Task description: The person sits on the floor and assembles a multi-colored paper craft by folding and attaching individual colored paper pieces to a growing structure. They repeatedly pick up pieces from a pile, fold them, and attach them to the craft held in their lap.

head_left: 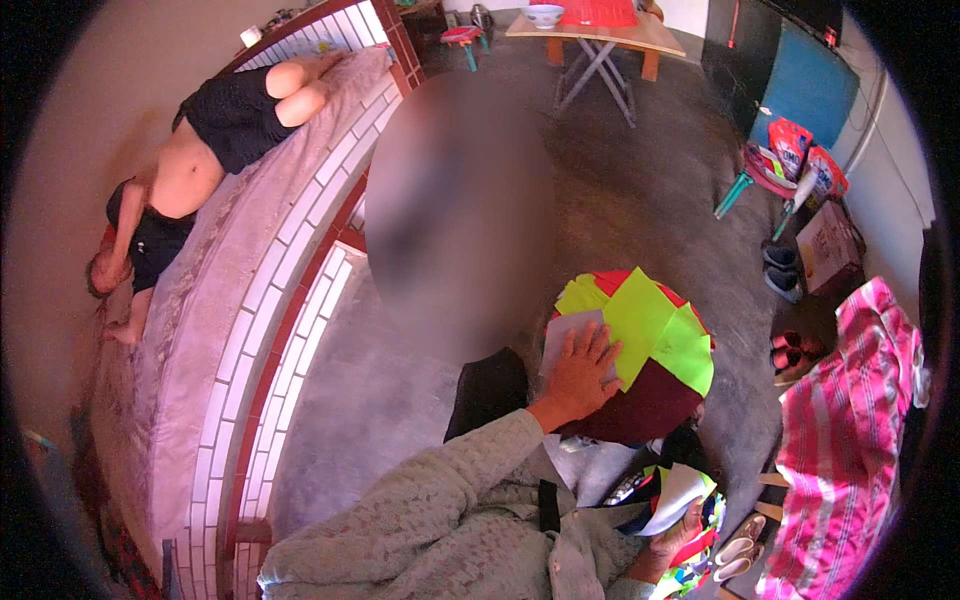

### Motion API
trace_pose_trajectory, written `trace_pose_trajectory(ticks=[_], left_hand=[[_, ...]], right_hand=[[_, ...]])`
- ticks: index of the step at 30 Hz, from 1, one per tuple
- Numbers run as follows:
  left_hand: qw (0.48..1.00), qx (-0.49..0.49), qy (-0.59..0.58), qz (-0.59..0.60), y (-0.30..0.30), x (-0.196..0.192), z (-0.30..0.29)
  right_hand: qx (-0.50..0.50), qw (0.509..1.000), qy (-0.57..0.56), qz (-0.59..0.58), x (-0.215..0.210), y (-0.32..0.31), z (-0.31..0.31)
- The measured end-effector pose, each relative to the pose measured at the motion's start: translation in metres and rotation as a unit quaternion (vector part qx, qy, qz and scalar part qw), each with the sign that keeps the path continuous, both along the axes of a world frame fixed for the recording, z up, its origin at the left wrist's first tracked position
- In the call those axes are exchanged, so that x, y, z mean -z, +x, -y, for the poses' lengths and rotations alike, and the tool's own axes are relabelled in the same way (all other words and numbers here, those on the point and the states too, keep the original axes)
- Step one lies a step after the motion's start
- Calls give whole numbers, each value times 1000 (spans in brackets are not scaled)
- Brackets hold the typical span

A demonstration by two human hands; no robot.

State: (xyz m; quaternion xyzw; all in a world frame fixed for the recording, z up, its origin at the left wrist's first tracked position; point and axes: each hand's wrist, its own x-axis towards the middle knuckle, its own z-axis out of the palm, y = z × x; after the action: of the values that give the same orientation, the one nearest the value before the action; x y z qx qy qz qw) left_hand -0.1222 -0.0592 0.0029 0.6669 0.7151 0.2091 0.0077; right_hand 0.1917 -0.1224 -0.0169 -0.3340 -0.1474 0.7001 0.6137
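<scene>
My left hand (582, 378) lies flat with its fingers spread on a grey cloth piece (562, 338). That piece rests on a round layer of cloth pieces, where bright yellow-green pieces (640, 310) overlap a dark maroon piece (655, 398) and red edges (613, 281). What supports this layer is mostly hidden. Lower down, close to my lap, my right hand (678, 538) is closed on a pale grey cloth piece (682, 490). Around it sits a bundle of multicoloured scraps (712, 530), partly covered by the hand.
A person (190, 175) lies on the tiled raised bed (215, 400) at left. Pink plaid cloth (850, 440) hangs at right beside shoes (738, 548). A stool with bags (768, 170) and a folding table (600, 35) stand farther off. The centre is blurred.
</scene>
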Motion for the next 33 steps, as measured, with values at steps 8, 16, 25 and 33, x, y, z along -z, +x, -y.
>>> trace_pose_trajectory(ticks=[8,16,25,33], left_hand=[[1000,-3,-6,12,1,1,0],[999,-29,-20,35,-3,-4,9],[997,-5,-6,83,-2,-1,9],[996,-12,7,83,3,9,4]], right_hand=[[-27,1000,-9,10,11,8,-7],[-71,995,-24,63,3,-24,-27],[-145,983,-24,106,-5,-66,-43],[-176,977,-15,116,-7,-84,-48]])
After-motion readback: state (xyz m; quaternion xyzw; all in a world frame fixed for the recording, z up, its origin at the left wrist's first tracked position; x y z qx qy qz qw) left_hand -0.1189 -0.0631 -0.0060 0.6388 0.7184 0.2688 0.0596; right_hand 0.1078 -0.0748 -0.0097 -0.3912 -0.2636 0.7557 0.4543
